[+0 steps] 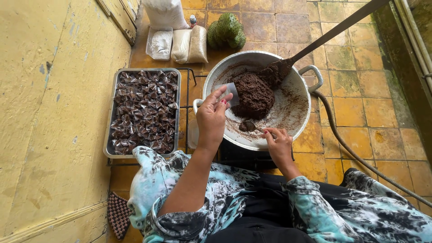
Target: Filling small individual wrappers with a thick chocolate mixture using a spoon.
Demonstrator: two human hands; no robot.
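- Brown paste (pixel 254 95) sits heaped in the middle of a wide white pan (pixel 297 114) on the tiled floor, just beyond both hands.
- Right hand (pixel 279 143) is closed around the handle of a small spoon (pixel 249 126), whose bowl carries a lump of the paste and rests low against the near inside wall of the pan, just below the heap.
- Left hand (pixel 211 118) is raised over the pan's left rim, fingers loosely curled, pinching a small clear wrapper (pixel 229 92) between thumb and fingertips; the wrapper's edge lies right beside the left flank of the heap.
- Between the two hands, the spoon lies lower right of the wrapper, close but not touching it.
- A long dark ladle (pixel 315 42) leans into the far side of the pan, its end buried in the paste.
- Left of the pan, a metal tray (pixel 109 112) is packed with dark wrapped sweets (pixel 144 110).
- Further back stand plastic bags of white powder (pixel 180 42) and a green spiky fruit (pixel 226 30).
- A grey hose (pixel 346 144) curves over the tiles to the right.
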